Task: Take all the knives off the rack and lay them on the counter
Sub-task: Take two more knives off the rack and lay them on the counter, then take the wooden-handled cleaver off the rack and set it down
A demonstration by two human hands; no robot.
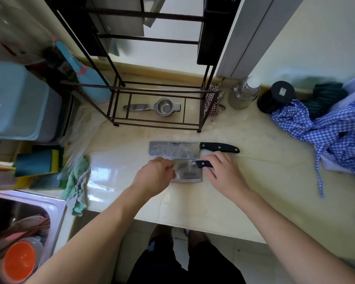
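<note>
My right hand (223, 173) fingers clasp the second cleaver's (188, 173) black handle; my left hand (154, 177) rests on its blade, grip unclear. First cleaver (172, 149) lies on the counter (254, 181), brand print unreadable.

two cleavers (173, 149) (188, 174) flat on counter (244, 181)

I see both forearms bare, no sleeves, left hand (155, 177) and right hand (225, 173) without rings or gloves; dark trousers (184, 263) below.
</note>
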